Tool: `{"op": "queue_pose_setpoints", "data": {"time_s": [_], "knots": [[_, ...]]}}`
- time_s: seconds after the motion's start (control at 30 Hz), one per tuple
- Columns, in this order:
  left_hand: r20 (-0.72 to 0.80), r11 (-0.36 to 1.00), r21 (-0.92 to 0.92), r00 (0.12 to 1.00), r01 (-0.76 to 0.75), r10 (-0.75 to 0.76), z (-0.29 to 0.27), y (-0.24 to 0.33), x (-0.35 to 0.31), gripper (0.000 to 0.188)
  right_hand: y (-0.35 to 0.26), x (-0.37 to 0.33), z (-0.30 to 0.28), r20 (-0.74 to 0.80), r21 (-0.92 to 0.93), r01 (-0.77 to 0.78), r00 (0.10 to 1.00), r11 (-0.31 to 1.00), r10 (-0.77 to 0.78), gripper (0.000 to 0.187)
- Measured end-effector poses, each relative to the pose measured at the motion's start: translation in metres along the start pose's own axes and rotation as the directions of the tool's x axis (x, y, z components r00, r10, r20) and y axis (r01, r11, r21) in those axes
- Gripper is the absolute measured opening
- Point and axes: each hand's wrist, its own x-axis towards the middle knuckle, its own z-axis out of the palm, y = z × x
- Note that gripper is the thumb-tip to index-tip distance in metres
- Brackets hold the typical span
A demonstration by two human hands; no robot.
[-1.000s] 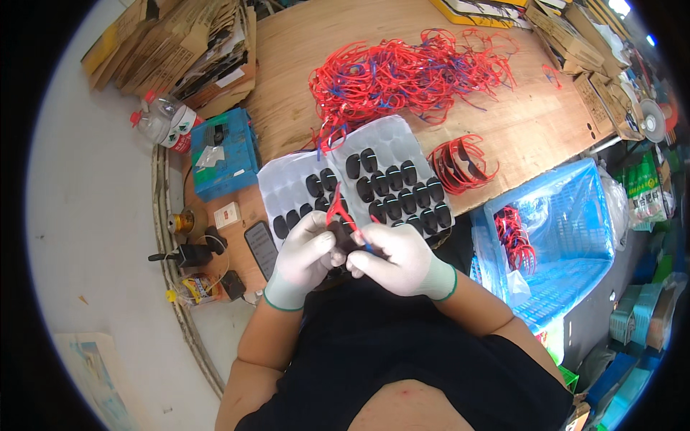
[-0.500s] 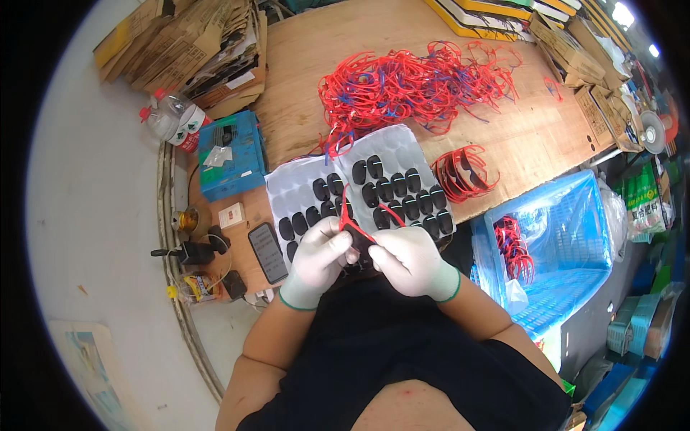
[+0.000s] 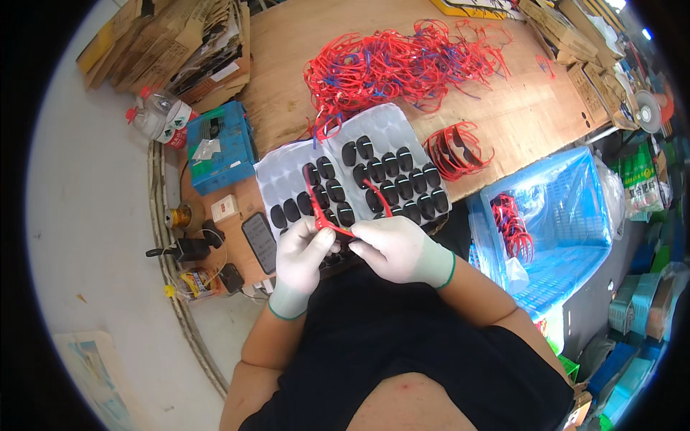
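A red sunglasses frame (image 3: 325, 222) spans my two white-gloved hands, its arms pointing away from me over the trays. My left hand (image 3: 302, 253) pinches one side of the frame with thumb and fingers. On the other side my right hand (image 3: 397, 249) is closed with its thumb and fingertips on the front. Just beyond the hands lies a light grey moulded tray (image 3: 277, 174) with dark lenses (image 3: 390, 165) set in rows of hollows. The part of the tray beneath my hands is hidden.
A big tangle of red and blue frames (image 3: 402, 68) lies farther off. Several assembled red sunglasses (image 3: 458, 151) stand stacked at right, above a blue crate (image 3: 553, 280) lined with plastic. Left are a phone (image 3: 259, 243), a blue box (image 3: 221, 147), bottles (image 3: 162, 118) and cardboard (image 3: 158, 47).
The frame has tipped so its front faces less toward view and its arms reach over the tray. Both hands keep hold of it. The whole view has shifted slightly.
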Motion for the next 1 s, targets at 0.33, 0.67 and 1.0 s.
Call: {"op": "queue_pose_setpoints", "data": {"time_s": [0.33, 0.67, 1.0], "knots": [[0.016, 0.995, 0.063, 0.997, 0.071, -0.073, -0.013, 0.035, -0.023, 0.020, -0.021, 0.018, -0.005, 0.051, 0.270, -0.054, 0.998, 0.961, 0.042, 0.011], [0.055, 0.993, -0.072, 0.993, -0.099, 0.103, 0.000, 0.020, 0.026, 0.018, 0.006, 0.053, -0.027, 0.346, 0.689, -0.430, 0.902, 0.583, 0.256, 0.021], [-0.020, 0.989, -0.056, 0.990, 0.135, -0.136, 0.014, 0.004, 0.001, 0.021, 0.000, 0.011, 0.005, -0.097, 0.171, -0.164, 0.979, 0.972, 0.182, 0.028]]}}
